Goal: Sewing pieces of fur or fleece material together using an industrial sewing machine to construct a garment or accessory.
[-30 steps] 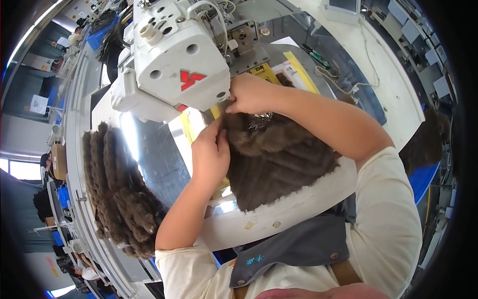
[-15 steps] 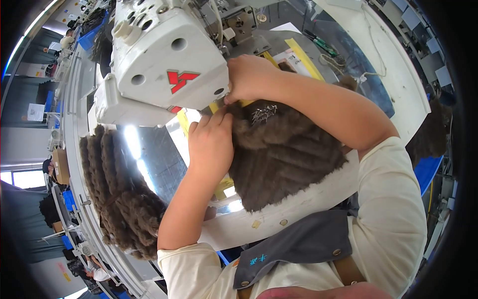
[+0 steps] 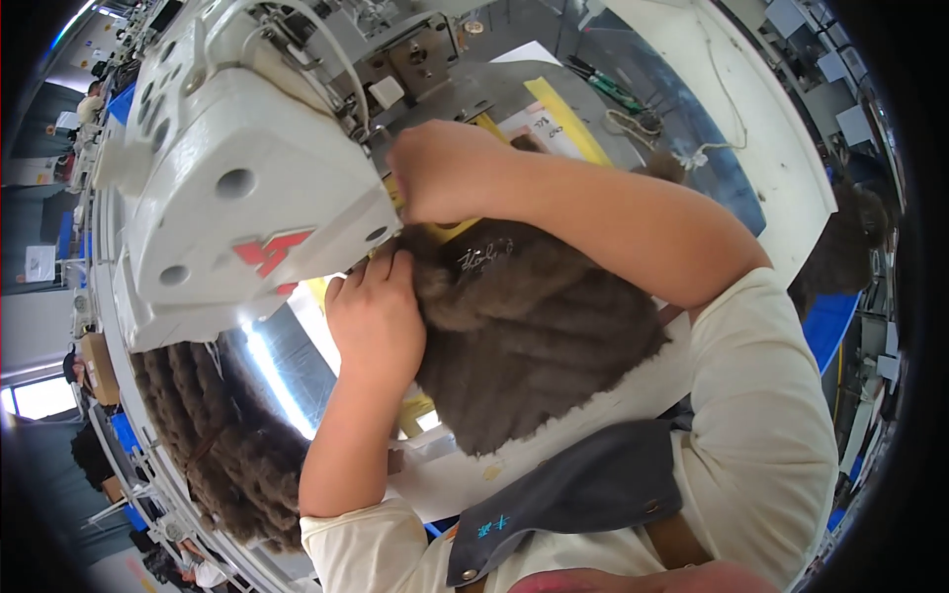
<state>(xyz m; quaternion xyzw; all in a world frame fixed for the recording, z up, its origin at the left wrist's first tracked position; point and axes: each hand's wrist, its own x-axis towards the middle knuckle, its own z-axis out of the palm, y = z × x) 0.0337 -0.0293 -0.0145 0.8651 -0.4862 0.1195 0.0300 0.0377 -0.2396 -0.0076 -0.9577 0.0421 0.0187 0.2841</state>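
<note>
Under the head of a white sewing machine [image 3: 188, 198] with red markings lies a brown fur piece [image 3: 534, 366] with silvery stitched lettering. My right hand [image 3: 435, 168] is curled beside the needle area, touching the machine's side; its fingertips and what they hold are hidden. My left hand [image 3: 376, 321] rests lower down at the fur's left edge, fingers bent over it and gripping it close under the machine head. Yellow tape strips [image 3: 563, 119] and a pale paper lie beneath and beyond my hands on the metal bed.
A pile of brown fur strips [image 3: 208, 445] lies at the left. Green-handled snips [image 3: 608, 89] and a white cord [image 3: 722, 146] lie at the upper right. More fur [image 3: 845, 237] hangs over a blue bin [image 3: 830, 326]. Co-workers [image 3: 92, 104] sit along the left.
The view has shifted, so the machine sits lower left and larger. Both hands moved left in the picture. My left hand's fingers went from an upward pinch to bent over the fur's edge.
</note>
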